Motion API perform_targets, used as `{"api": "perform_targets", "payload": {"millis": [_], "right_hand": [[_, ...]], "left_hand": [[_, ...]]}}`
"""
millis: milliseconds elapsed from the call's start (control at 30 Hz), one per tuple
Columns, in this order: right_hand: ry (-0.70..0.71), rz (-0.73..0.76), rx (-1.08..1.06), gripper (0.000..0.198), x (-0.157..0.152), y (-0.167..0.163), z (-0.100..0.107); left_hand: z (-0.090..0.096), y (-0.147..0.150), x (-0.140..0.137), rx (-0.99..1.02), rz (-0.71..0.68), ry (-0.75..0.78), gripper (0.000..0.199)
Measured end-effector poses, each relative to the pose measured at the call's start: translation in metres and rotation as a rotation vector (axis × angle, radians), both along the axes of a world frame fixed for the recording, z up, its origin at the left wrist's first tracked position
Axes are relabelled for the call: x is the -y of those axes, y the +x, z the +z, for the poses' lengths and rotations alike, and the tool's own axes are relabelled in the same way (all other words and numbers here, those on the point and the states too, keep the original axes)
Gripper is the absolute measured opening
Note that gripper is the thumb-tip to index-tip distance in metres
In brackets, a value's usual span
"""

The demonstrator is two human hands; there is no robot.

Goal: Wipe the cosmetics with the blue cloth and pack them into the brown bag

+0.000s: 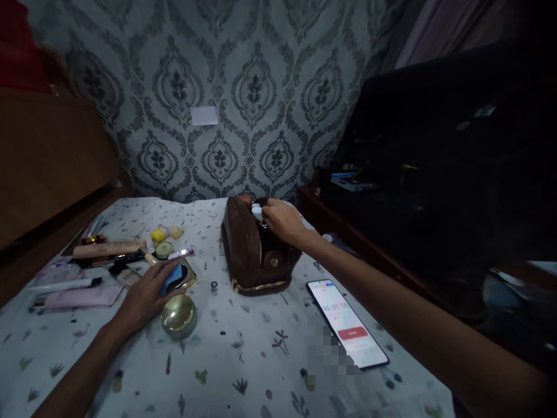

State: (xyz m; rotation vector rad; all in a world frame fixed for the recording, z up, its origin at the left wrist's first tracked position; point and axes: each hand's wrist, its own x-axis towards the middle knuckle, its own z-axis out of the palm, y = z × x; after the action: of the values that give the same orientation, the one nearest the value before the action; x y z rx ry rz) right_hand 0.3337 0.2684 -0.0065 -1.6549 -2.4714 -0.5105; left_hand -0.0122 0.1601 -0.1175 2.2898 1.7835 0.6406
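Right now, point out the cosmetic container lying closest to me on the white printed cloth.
The round, shiny gold-topped container beside your left hand; the pale-pink tube and long beige tube lie farther back, left of it.

Patt. wallpaper point(237, 75), lit phone point(347, 322) R.

This is a room in a home, though which room cannot be told. The back wall wears damask-patterned wallpaper point(255, 88), and a pale curtain point(429, 32) hangs at the upper right. At the left stands brown wooden furniture point(52, 165) with a red cloth point(20, 55) over its top corner. The bench is spread with a white cover point(237, 377) printed with flamingos and little plants, a household sort of fabric. Personal belongings lie about on it: a pink tube point(85, 296), a round gold-lidded container point(178, 314), a brown bag point(241, 244) and a phone point(346, 322).
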Motion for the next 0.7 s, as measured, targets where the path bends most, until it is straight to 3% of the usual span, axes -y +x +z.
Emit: {"api": "perform_targets", "payload": {"millis": [700], "right_hand": [[-0.111, -0.072, 0.065, 0.031, -0.0019, -0.0029, 0.0045]], "left_hand": [[-0.0025, -0.0025, -0.0010, 0.011, 0.030, -0.036, 0.060]]}}
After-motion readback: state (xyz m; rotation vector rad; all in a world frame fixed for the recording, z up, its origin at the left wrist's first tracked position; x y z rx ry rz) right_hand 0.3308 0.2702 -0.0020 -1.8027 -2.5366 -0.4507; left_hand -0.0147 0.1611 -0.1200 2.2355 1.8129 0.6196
